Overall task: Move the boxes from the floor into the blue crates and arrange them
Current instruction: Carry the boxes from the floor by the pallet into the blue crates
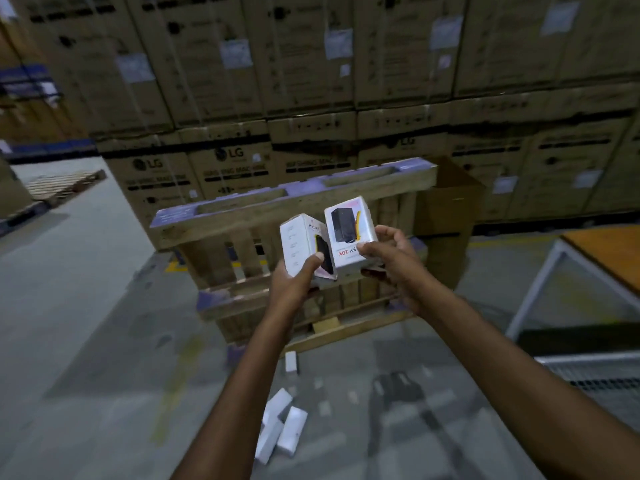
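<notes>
My left hand (294, 285) grips a small white box (301, 244) with a dark product picture on its side. My right hand (388, 258) grips a second white box (349, 223) with a black device printed on its face. The two boxes touch each other, held up at chest height in front of me. On the grey floor below lie several more white boxes (282, 427), and one white box (291, 362) rests apart near the pallets. No blue crate is in view.
Stacked wooden pallets (242, 216) stand straight ahead, with an open cardboard carton (446, 216) beside them. A wall of large cardboard cartons (311, 81) fills the background. A wooden-topped table with a white frame (540, 285) and a metal mesh surface (595, 372) are at right.
</notes>
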Demonstrator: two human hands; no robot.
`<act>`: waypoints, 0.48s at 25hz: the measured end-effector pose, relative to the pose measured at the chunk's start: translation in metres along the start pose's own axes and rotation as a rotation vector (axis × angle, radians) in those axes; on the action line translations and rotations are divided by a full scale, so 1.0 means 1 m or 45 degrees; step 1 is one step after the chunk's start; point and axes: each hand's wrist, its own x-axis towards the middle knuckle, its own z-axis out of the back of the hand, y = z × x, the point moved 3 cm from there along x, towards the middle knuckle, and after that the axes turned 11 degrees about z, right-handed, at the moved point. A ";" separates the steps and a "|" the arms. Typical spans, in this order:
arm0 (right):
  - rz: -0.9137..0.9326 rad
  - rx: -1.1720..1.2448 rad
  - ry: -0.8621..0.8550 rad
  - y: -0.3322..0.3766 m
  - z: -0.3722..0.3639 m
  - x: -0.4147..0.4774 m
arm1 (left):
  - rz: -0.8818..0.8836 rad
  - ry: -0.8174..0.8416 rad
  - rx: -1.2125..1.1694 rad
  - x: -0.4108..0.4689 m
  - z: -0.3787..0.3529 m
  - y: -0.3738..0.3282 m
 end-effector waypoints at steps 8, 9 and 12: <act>0.039 -0.085 -0.360 0.071 0.217 -0.092 | -0.037 0.342 0.001 -0.100 -0.176 0.012; 0.051 -0.099 -0.402 0.080 0.236 -0.104 | -0.039 0.392 0.006 -0.112 -0.194 0.009; 0.117 -0.144 -0.505 0.107 0.280 -0.137 | -0.034 0.512 0.017 -0.135 -0.239 0.001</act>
